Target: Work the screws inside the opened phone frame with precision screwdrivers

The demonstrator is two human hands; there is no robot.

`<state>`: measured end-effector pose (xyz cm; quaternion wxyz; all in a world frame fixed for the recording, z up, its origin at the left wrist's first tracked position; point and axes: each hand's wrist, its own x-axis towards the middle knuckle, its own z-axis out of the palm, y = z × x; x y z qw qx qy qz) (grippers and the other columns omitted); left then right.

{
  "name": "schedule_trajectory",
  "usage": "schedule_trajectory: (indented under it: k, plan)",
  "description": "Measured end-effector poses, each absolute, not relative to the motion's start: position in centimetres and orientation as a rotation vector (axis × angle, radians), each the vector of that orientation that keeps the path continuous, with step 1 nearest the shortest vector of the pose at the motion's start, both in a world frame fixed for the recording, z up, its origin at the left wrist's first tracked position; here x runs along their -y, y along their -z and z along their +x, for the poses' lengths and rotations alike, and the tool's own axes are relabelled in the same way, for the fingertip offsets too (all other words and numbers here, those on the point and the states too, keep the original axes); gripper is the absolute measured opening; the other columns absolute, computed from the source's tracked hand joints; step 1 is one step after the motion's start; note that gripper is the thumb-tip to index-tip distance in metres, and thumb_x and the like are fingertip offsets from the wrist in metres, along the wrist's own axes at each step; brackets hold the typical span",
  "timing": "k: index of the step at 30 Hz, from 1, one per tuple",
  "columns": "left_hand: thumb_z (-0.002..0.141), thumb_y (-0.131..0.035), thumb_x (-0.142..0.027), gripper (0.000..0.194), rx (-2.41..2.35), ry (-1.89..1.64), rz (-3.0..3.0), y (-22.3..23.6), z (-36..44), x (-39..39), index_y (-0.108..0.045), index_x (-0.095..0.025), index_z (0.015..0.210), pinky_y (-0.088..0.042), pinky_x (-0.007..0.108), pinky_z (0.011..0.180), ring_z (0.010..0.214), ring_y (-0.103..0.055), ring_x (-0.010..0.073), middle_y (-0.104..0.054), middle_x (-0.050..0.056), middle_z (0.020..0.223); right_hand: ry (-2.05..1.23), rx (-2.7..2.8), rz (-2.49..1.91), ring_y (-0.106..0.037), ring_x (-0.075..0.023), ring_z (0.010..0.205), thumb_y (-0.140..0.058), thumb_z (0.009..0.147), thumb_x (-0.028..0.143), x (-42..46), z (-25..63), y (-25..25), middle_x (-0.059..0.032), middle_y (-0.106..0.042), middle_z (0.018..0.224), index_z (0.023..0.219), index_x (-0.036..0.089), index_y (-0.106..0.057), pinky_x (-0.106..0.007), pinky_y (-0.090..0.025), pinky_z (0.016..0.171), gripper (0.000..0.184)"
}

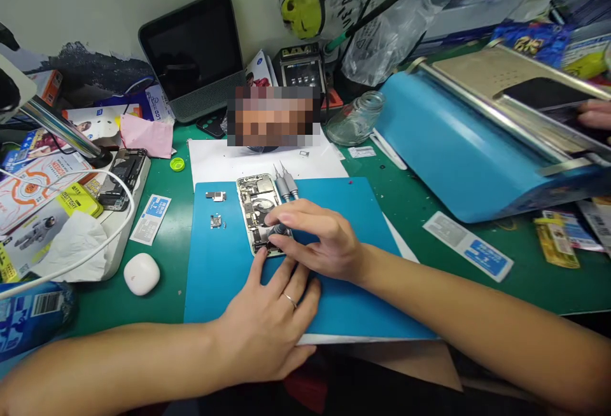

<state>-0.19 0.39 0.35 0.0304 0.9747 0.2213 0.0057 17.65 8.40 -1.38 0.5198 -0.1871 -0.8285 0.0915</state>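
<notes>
An opened phone lies on a blue mat, its inner parts bare. My left hand, a ring on one finger, lies with fingers spread, its fingertips at the phone's lower edge. Over the phone's lower right part, my right hand is closed on a screwdriver, seen nearly end-on; its tip is hidden. Two grey-handled screwdrivers lie beside the phone's upper right edge. Left of the phone are a small metal plate and another small metal part with tiny bits beside it.
A blue machine stands at right, where another person's hand touches a dark panel. A glass jar and a screen device stand behind. At left are a white earbud case, a phone-part holder and a white cable.
</notes>
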Motion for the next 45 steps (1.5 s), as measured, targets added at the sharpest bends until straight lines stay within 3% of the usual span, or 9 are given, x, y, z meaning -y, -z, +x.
schedule_trajectory:
  k: [15,20,26,32,38,42,45]
  plan:
    - [0.099,-0.043,-0.053,0.07,-0.684,-0.013,3.002,-0.43,-0.23,-0.42,-0.039,-0.004,0.15,-0.028,0.067,0.113,0.14,-0.036,0.0416,-0.047,0.023,0.148,-0.163,1.996,-0.457,-0.072,-0.019,0.094,-0.061,0.088,0.004,-8.2,17.46,1.28,-0.0117,-0.071,0.102,0.13,0.017,-0.046,-0.031,-0.065,0.074,0.047]
    - [0.1,-0.042,-0.052,0.068,-0.685,-0.008,2.995,-0.57,-0.16,-0.39,-0.04,-0.004,0.149,-0.029,0.066,0.112,0.138,-0.039,0.04,-0.049,0.022,0.146,-0.152,1.994,-0.451,-0.073,-0.0188,0.092,-0.07,0.086,0.01,-8.31,17.48,1.14,-0.01,-0.072,0.099,0.131,0.018,-0.046,-0.03,-0.065,0.074,0.052]
    - [0.1,-0.042,-0.053,0.07,-0.677,-0.014,3.01,-0.5,-0.25,-0.48,-0.04,-0.004,0.149,-0.029,0.067,0.112,0.14,-0.036,0.0422,-0.048,0.023,0.147,-0.157,2.002,-0.451,-0.072,-0.0191,0.092,-0.062,0.086,0.002,-8.24,17.43,1.19,-0.0118,-0.071,0.101,0.131,0.017,-0.046,-0.032,-0.065,0.072,0.05]
    - [0.101,-0.04,-0.051,0.067,-0.68,-0.018,2.996,-0.49,-0.21,-0.41,-0.04,-0.004,0.149,-0.028,0.067,0.112,0.137,-0.039,0.0398,-0.05,0.022,0.145,-0.164,1.993,-0.456,-0.072,-0.0181,0.09,-0.07,0.087,0.01,-8.38,17.57,1.17,-0.0096,-0.072,0.098,0.131,0.018,-0.045,-0.031,-0.066,0.073,0.051]
    - [0.099,-0.042,-0.052,0.069,-0.678,-0.027,3.009,-0.4,-0.24,-0.3,-0.039,-0.004,0.149,-0.028,0.068,0.112,0.139,-0.036,0.0421,-0.048,0.023,0.147,-0.16,2.003,-0.479,-0.072,-0.0172,0.092,-0.061,0.088,0.006,-8.24,17.59,1.11,-0.0083,-0.072,0.1,0.132,0.021,-0.045,-0.031,-0.065,0.074,0.049]
    - [0.1,-0.041,-0.051,0.069,-0.675,-0.012,3.005,-0.39,-0.25,-0.35,-0.039,-0.003,0.15,-0.03,0.066,0.111,0.137,-0.039,0.0402,-0.048,0.023,0.147,-0.17,1.999,-0.461,-0.073,-0.0181,0.092,-0.07,0.087,0.013,-8.26,17.74,1.15,-0.008,-0.072,0.101,0.133,0.022,-0.045,-0.031,-0.066,0.073,0.053]
    - [0.1,-0.041,-0.051,0.068,-0.667,-0.016,3.01,-0.45,-0.26,-0.44,-0.04,-0.003,0.149,-0.028,0.066,0.113,0.14,-0.037,0.0402,-0.047,0.023,0.148,-0.172,2.0,-0.471,-0.073,-0.0187,0.092,-0.073,0.084,0.009,-8.27,17.93,1.13,-0.0087,-0.073,0.101,0.132,0.02,-0.046,-0.031,-0.066,0.074,0.056]
